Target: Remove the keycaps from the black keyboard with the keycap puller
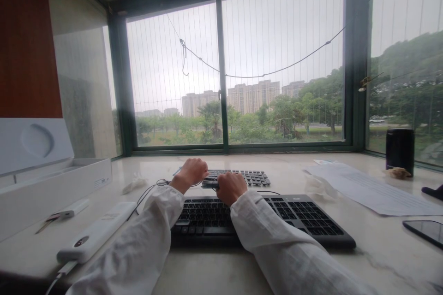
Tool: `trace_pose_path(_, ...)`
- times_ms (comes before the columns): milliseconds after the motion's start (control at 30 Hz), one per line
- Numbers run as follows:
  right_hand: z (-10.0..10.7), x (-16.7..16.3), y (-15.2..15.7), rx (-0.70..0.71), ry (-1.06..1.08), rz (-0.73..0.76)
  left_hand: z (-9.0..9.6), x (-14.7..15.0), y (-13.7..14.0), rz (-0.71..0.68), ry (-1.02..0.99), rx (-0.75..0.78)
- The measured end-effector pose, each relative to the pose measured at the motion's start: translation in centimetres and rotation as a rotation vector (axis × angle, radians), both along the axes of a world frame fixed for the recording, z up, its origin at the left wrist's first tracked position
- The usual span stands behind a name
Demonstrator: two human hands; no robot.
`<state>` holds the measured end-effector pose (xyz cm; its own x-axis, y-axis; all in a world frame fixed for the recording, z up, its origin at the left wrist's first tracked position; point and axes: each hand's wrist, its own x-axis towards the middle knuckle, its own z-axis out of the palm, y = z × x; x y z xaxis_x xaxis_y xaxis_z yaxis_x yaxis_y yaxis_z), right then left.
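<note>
The left hand point(191, 174) is bent with curled fingers near the left end of the dark keys point(255, 178), which lie in rows behind the black keyboard point(207, 217) on the surface point(204, 272). The right hand point(231, 188) is also curled, above the keyboard's back edge. I cannot tell whether either hand is gripping something.

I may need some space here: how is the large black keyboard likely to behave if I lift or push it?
The large black keyboard would probably stay stiff when lifted, given its slab-like body. Pushed, it seems unlikely to roll or tip, lying low and broad. It may slide on the smooth-looking counter, though its underside is hidden.
</note>
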<state>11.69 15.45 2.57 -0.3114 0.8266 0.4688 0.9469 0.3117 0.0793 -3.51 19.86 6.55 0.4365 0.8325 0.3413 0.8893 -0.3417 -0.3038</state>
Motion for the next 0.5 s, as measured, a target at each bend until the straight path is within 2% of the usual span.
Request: trace_pose_path(500, 0.22, -0.61, -0.66, -0.015, 0.024, 0.045, 0.02, -0.22, 0.28, 0.081, 0.012, -0.019)
